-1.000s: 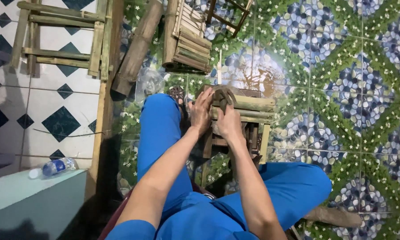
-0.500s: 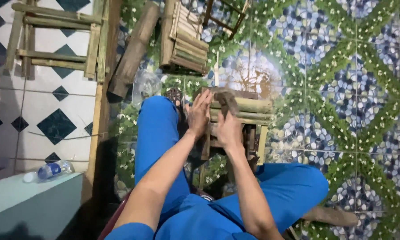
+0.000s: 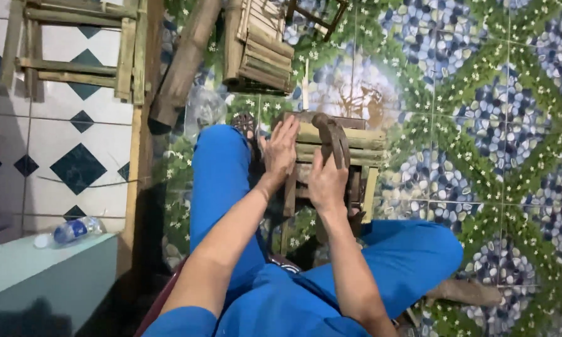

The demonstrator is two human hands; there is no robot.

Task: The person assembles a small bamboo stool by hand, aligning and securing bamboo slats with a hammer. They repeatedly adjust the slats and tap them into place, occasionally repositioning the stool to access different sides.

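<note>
A small bamboo stool (image 3: 369,136) stands on the floor between my blue-trousered legs. My left hand (image 3: 281,150) lies flat against the stool's left top edge with its fingers spread. My right hand (image 3: 326,182) is closed on the lower end of a dark curved tool (image 3: 334,138), which arches over the stool's top slats. The tool's tip is close to my left hand's fingertips. The stool's lower rungs are partly hidden behind my forearms.
A second bamboo stool (image 3: 262,43) lies on its side at the top, with a thick bamboo pole (image 3: 181,62) and a bamboo frame (image 3: 75,68) to its left. A plastic bottle (image 3: 75,229) sits by a pale green surface (image 3: 44,274). My bare foot (image 3: 468,291) rests at right.
My right hand has slid a little toward me on the stool while keeping hold of the curved tool. My left hand stays on the stool's left edge.
</note>
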